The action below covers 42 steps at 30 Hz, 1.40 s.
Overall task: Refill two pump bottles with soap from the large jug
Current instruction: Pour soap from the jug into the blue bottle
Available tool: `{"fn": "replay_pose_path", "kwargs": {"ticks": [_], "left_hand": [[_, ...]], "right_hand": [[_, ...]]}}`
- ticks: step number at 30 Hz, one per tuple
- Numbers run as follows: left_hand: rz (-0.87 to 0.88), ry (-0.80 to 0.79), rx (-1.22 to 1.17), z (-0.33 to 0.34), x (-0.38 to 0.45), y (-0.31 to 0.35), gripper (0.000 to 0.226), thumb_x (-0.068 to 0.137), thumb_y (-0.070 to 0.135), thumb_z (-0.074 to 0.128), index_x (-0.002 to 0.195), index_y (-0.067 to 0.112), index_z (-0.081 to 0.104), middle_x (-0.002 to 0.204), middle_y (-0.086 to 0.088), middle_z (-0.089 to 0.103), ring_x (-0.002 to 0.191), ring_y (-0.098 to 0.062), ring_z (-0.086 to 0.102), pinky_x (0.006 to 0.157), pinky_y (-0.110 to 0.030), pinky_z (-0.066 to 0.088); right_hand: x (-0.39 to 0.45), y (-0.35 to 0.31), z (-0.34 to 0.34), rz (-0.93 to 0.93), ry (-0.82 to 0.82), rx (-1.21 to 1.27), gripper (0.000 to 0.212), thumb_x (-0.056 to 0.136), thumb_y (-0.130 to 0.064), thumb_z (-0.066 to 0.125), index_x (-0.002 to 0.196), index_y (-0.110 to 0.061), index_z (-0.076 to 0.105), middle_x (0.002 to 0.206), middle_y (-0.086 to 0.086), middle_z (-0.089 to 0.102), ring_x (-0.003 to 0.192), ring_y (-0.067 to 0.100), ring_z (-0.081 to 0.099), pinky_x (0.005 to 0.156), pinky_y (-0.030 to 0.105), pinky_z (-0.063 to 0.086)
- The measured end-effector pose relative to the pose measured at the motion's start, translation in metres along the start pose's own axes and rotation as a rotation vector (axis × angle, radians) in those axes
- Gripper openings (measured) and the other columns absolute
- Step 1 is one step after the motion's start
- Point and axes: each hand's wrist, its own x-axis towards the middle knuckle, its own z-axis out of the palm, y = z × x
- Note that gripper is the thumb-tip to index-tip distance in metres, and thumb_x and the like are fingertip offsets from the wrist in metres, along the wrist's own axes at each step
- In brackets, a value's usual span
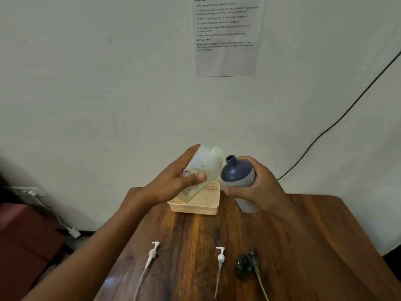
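1. My left hand [173, 181] grips the translucent jug [202, 168], label reading "CHG", tilted above the basket [195, 206].
2. My right hand [258, 187] wraps the open dark-blue bottle [237, 170], just right of the basket.
3. Wall sheet [225, 35] reads "TASK GOAL".

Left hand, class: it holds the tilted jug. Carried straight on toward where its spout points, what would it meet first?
Probably the dark blue bottle in the right hand: the left hand tips the jug toward its open neck, though depth is unclear.

jug [205, 168]: translucent, tilted | bottle [237, 172]: navy, uncapped, tilted
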Motion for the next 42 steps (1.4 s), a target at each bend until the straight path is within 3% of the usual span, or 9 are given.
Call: {"fn": "replay_pose_path", "kwargs": {"ticks": [5,11,19,25,29,33,38,42], "left_hand": [[0.023,-0.032,0.021,0.0,0.004,0.003,0.069,0.091,0.047,0.065,0.151,0.032,0.035,0.131,0.008,0.056,0.117,-0.014,0.062,0.085,-0.031,0.06],[0.035,-0.048,0.049,-0.001,0.008,0.004,0.069,0.092,0.043,0.064,0.152,0.031,0.033,0.132,0.009,0.054,0.117,-0.007,0.061,0.081,-0.023,0.057],[0.059,-0.079,0.091,-0.006,0.01,0.006,0.075,0.088,0.053,0.063,0.153,0.029,0.034,0.135,0.012,0.052,0.12,-0.006,0.058,0.087,-0.023,0.057],[0.069,-0.116,0.1,-0.009,0.014,0.011,0.066,0.088,0.051,0.063,0.147,0.042,0.033,0.133,0.02,0.052,0.122,-0.004,0.057,0.089,-0.021,0.057],[0.065,-0.124,0.151,-0.013,0.018,0.011,0.073,0.091,0.048,0.065,0.153,0.03,0.033,0.135,0.015,0.052,0.12,-0.003,0.057,0.089,-0.02,0.056],[0.041,-0.136,0.245,-0.019,0.023,0.01,0.088,0.084,0.064,0.062,0.158,0.031,0.027,0.142,0.012,0.049,0.124,-0.011,0.055,0.095,-0.029,0.055],[0.041,-0.17,0.342,-0.028,0.03,0.013,0.09,0.082,0.071,0.061,0.157,0.036,0.026,0.139,0.012,0.048,0.124,-0.015,0.052,0.097,-0.038,0.055],[0.036,-0.196,0.408,-0.035,0.038,0.015,0.092,0.081,0.073,0.061,0.158,0.037,0.024,0.139,0.011,0.047,0.122,-0.018,0.052,0.097,-0.042,0.056]], "right_hand": [[-0.002,0.001,-0.003,0.016,-0.016,-0.032,0.081,0.055,-0.053,0.085,0.127,-0.035,0.052,0.115,-0.012,0.065,0.105,0.014,0.064,0.088,0.04,0.06],[-0.003,0.003,-0.004,0.006,0.004,-0.028,0.073,0.065,-0.038,0.09,0.126,-0.035,0.051,0.115,-0.013,0.064,0.104,0.013,0.063,0.085,0.032,0.058],[-0.005,0.003,-0.005,0.004,0.008,-0.021,0.072,0.065,-0.038,0.09,0.126,-0.035,0.052,0.114,-0.013,0.064,0.103,0.013,0.064,0.084,0.032,0.059],[-0.006,-0.001,-0.007,0.008,0.011,-0.048,0.069,0.067,-0.033,0.09,0.124,-0.037,0.051,0.113,-0.016,0.062,0.102,0.011,0.063,0.08,0.024,0.057],[-0.008,-0.001,-0.007,0.007,0.024,-0.054,0.069,0.067,-0.034,0.09,0.124,-0.036,0.051,0.113,-0.017,0.062,0.102,0.011,0.063,0.078,0.021,0.055],[-0.008,-0.001,-0.008,0.002,0.04,-0.063,0.069,0.068,-0.035,0.089,0.124,-0.036,0.05,0.112,-0.018,0.061,0.101,0.011,0.062,0.077,0.019,0.054],[-0.01,-0.001,-0.008,-0.006,0.052,-0.03,0.07,0.061,-0.045,0.088,0.121,-0.038,0.053,0.11,-0.015,0.064,0.1,0.011,0.065,0.078,0.026,0.058],[-0.011,-0.002,-0.005,-0.017,0.077,-0.012,0.064,0.066,-0.035,0.09,0.118,-0.04,0.052,0.109,-0.018,0.064,0.1,0.01,0.065,0.078,0.023,0.057]]}}
